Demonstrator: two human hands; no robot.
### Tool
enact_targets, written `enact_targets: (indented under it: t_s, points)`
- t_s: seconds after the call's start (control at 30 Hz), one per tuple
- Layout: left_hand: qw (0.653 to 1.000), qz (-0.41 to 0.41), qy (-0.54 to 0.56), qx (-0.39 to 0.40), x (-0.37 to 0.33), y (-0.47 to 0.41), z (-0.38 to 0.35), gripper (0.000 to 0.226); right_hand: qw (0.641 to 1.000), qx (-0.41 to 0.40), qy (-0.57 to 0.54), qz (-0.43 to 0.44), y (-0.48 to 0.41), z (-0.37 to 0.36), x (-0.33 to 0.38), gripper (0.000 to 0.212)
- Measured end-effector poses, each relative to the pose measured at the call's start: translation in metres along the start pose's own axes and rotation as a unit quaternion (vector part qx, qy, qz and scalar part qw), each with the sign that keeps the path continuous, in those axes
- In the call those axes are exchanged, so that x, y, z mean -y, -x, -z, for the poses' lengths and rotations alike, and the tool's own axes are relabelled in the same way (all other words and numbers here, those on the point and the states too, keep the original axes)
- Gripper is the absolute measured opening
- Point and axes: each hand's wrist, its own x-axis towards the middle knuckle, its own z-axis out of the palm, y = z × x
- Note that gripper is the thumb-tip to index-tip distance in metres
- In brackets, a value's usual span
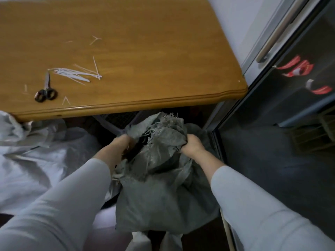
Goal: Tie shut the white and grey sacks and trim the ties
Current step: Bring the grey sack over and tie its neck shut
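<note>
both hands are on the grey sack, which stands on the floor just below the front edge of the wooden surface, toward its right corner. the left hand grips the left side of the frayed mouth, its fingers curled into the cloth, and the right hand clutches a fistful of the right side. the mouth is still loose and part open, with no tie round it, so the step in hand looks like gathering the neck before tying. the white sacks lie slumped to the left; whether they are tied cannot be told. next the neck needs bunching tight into one hand, freeing the other to reach a cable tie from the pile near the front left of the surface, beside the scissors needed later for trimming.
</note>
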Motion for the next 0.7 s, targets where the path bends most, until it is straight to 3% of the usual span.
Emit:
enact_targets:
  t_s: [0.03,0.07,0.13,0.17,0.23,0.27,0.33,0.4,0.5,0.6,0.7]
  points:
    - [1.000,-0.008,0.000,0.025,-0.001,0.003,0.004,0.011,1.000,-0.002,-0.013,-0.008,0.002,0.000,0.004,0.042]
    - [0.998,-0.017,-0.032,0.050,-0.001,0.005,0.007,0.024,1.000,-0.002,-0.027,-0.012,0.004,0.001,0.008,0.046]
    - [0.977,-0.042,-0.177,0.116,0.003,0.002,0.007,0.089,0.999,0.006,-0.036,-0.020,0.003,0.004,0.005,0.046]
    - [0.953,-0.069,-0.272,0.113,0.007,0.000,0.002,0.111,0.999,0.012,-0.024,-0.018,0.005,0.005,0.005,0.044]
    - [0.921,-0.143,-0.357,0.070,0.014,-0.002,-0.014,0.128,0.998,0.015,0.056,0.001,0.007,0.008,0.007,0.048]
    - [0.918,-0.178,-0.350,0.058,0.013,0.001,-0.022,0.127,0.996,0.011,0.091,0.010,0.010,0.008,0.011,0.055]
    - [0.926,-0.233,-0.288,0.072,0.012,0.000,-0.035,0.111,0.999,0.023,0.040,0.011,0.012,0.007,0.013,0.059]
    - [0.949,-0.231,-0.205,0.065,0.012,0.001,-0.044,0.075,0.995,0.052,-0.087,-0.023,0.018,0.005,0.015,0.048]
    - [0.962,-0.203,-0.182,-0.012,0.006,0.003,-0.038,0.035,0.981,0.014,-0.186,-0.050,0.018,0.002,0.022,0.041]
    - [0.984,-0.169,-0.035,-0.034,-0.018,0.006,-0.007,0.029,0.974,-0.058,-0.217,-0.034,0.014,-0.006,0.045,0.035]
    - [0.981,-0.165,0.079,-0.057,-0.047,0.021,0.028,0.032,0.970,-0.096,-0.222,-0.022,0.015,-0.019,0.071,0.026]
